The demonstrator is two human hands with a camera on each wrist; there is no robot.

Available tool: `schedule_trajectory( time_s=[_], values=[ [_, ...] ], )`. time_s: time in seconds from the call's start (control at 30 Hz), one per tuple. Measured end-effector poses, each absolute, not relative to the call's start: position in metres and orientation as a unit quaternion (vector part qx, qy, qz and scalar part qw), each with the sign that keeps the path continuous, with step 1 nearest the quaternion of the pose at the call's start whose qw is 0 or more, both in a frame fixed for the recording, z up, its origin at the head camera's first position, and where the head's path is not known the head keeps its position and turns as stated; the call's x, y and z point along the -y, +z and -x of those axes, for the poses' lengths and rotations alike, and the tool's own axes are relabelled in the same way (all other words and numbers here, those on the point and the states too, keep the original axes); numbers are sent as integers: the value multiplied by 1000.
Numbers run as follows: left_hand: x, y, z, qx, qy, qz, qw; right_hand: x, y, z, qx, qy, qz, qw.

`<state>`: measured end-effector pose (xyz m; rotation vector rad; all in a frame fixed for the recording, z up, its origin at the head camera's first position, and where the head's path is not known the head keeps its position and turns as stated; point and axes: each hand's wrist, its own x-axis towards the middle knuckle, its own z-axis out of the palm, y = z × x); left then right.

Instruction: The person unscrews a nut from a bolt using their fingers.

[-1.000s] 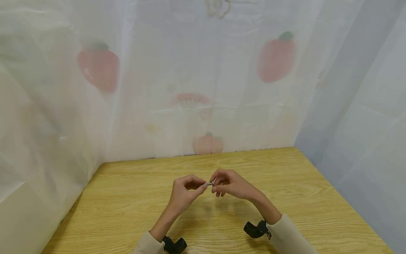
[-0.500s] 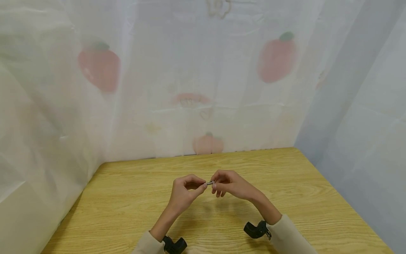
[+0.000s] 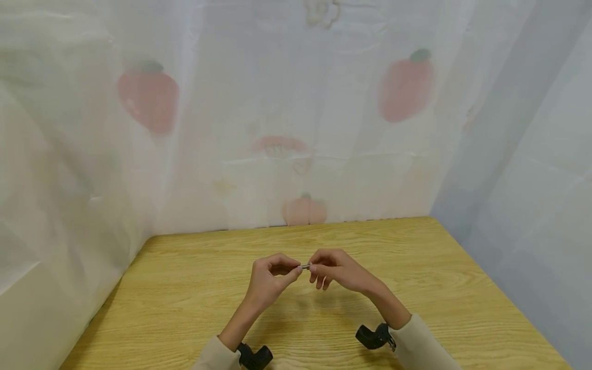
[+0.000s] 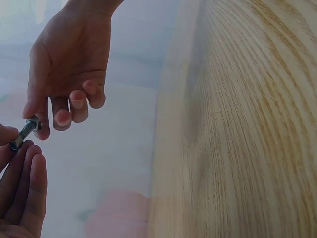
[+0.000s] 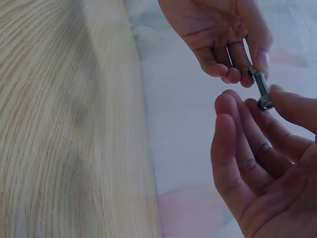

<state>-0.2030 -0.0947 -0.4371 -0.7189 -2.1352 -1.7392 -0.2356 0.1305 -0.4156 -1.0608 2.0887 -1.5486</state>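
A small silver bolt [image 3: 306,266] with a threaded shank is held between both hands above the table. My left hand [image 3: 268,277] pinches one end of the bolt between thumb and forefinger. At the other end, the thumb and forefinger of my right hand [image 3: 341,271] grip a wider metal piece that looks like a nut [image 5: 265,103]. Threads show between the two grips on the bolt [image 4: 26,131] in the left wrist view. The right hand's other fingers hang loosely bent. Fingertips partly cover both ends.
Beneath the hands lies a wood-grain table [image 3: 199,288]. A pale sheet with printed strawberries [image 3: 240,103] hangs behind it, and sheeting also flanks both sides. Each wrist carries a black camera mount [image 3: 373,336].
The right hand's thumb and forefinger have shifted over the nut-like end, covering more of it, and that hand sits slightly lower. The left hand holds its place.
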Motion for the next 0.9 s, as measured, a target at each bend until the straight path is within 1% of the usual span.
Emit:
schedule_trajectory(
  time_s=[0.17, 0.4, 0.57, 0.9],
  values=[
    [94, -437, 203, 743, -606, 245, 145, -130, -415, 235, -728, -550, 379, 154],
    [95, -438, 204, 744, -603, 249, 148, -129, -413, 234, -740, -550, 342, 180],
    [94, -438, 203, 742, -604, 250, 146, -130, -414, 234, -736, -550, 348, 187],
    [94, -438, 203, 746, -601, 248, 143, -129, -414, 233, -728, -562, 364, 146]
  ],
)
